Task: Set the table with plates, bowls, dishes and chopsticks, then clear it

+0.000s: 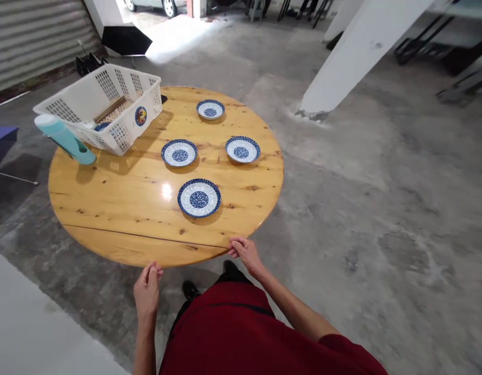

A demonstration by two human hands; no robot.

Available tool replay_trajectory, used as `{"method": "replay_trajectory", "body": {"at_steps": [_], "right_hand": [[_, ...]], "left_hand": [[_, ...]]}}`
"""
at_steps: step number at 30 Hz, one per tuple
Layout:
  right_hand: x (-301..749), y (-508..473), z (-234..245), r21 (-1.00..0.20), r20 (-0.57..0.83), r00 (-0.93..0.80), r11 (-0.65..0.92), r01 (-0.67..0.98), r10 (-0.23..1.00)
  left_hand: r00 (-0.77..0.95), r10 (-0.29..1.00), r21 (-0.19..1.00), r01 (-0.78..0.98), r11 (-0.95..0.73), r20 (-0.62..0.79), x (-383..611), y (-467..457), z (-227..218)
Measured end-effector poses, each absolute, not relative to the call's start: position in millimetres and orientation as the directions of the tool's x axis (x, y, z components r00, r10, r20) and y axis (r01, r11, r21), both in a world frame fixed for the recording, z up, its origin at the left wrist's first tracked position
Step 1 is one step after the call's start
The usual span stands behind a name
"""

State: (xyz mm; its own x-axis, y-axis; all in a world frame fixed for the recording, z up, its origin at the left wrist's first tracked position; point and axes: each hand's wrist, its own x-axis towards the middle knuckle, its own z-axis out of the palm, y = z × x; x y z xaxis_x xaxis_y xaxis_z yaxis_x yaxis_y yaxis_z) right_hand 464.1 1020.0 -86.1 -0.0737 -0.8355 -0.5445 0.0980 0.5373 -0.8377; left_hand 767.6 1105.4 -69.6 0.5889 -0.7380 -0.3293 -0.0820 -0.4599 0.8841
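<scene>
My left hand hangs just off the near edge of the round wooden table, its fingers curled and pressed together with nothing seen in them. At the table's near right rim is my right hand, fingers bent together and no object showing in it. Nearest to that hand lies a blue-and-white plate. Beyond it sit more such plates: one in the middle, another to the right and a far one. All rest flat and apart from each other.
On the table's left stands a white plastic basket with chopsticks and a blue-rimmed dish inside. A light-blue bottle-shaped container leans against it. Open umbrellas lie on the concrete floor. A white pillar rises at right.
</scene>
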Motion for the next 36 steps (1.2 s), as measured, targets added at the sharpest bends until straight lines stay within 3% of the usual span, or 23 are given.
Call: {"method": "replay_trajectory", "body": {"at_steps": [10,20,36], "right_hand": [[488,1066,-82,-0.819,-0.572,-0.232,0.565,0.105,-0.787],[493,972,-95,-0.849,-0.527,-0.308,0.481,0.217,-0.792],[481,920,-103,-0.805,-0.588,-0.356,0.482,0.347,-0.726]], "left_hand": [[0.414,-0.838,0.907,-0.064,-0.416,-0.355,787,1065,-80],[0.207,-0.915,0.906,-0.181,-0.383,-0.346,773,971,-80],[0.244,-0.907,0.886,-0.236,-0.399,-0.344,807,791,-70]]}}
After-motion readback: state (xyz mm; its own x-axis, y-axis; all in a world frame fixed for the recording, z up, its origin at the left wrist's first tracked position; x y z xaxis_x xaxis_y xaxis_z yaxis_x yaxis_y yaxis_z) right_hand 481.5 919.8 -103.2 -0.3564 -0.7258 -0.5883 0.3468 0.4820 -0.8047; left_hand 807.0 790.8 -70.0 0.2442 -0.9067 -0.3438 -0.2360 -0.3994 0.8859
